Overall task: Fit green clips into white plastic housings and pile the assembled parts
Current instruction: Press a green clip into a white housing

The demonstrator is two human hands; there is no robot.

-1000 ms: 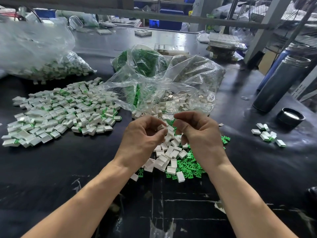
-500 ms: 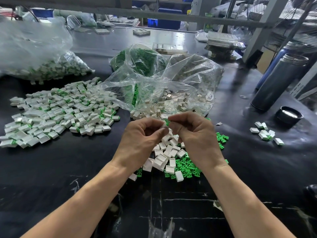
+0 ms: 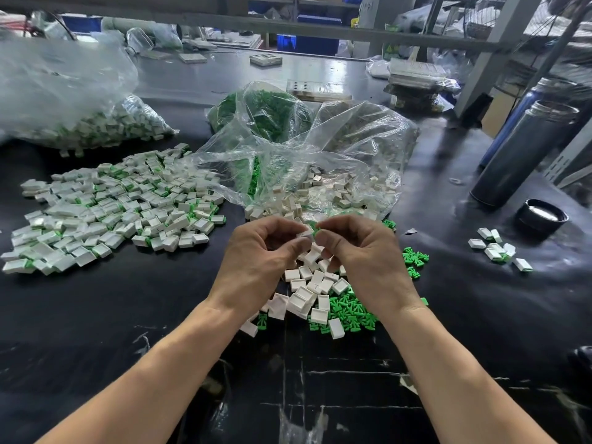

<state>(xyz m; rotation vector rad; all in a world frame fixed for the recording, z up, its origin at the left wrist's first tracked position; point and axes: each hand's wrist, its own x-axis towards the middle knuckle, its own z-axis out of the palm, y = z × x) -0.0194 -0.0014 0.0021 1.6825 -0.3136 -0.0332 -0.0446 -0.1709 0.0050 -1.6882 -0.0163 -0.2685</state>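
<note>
I see the left hand (image 3: pixel 259 261) pinching 1 white housing (image 3: pixel 305 233) and the right hand (image 3: pixel 362 251) pinching a green clip (image 3: pixel 314 228) against it, above the loose parts heap (image 3: pixel 320 293); assembled pile (image 3: pixel 112 209) left of heap.

view: just the one head cam, wide-angle
facing: forward and down over the black table (image 3: pixel 96 315)
closeness: right above the clear bag (image 3: pixel 320 149), forearms at bottom edge
overlap: no second view

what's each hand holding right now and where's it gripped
The left hand pinches a white housing by its near end. The right hand pinches a green clip at the housing's mouth; the exact grip is hidden.
</note>
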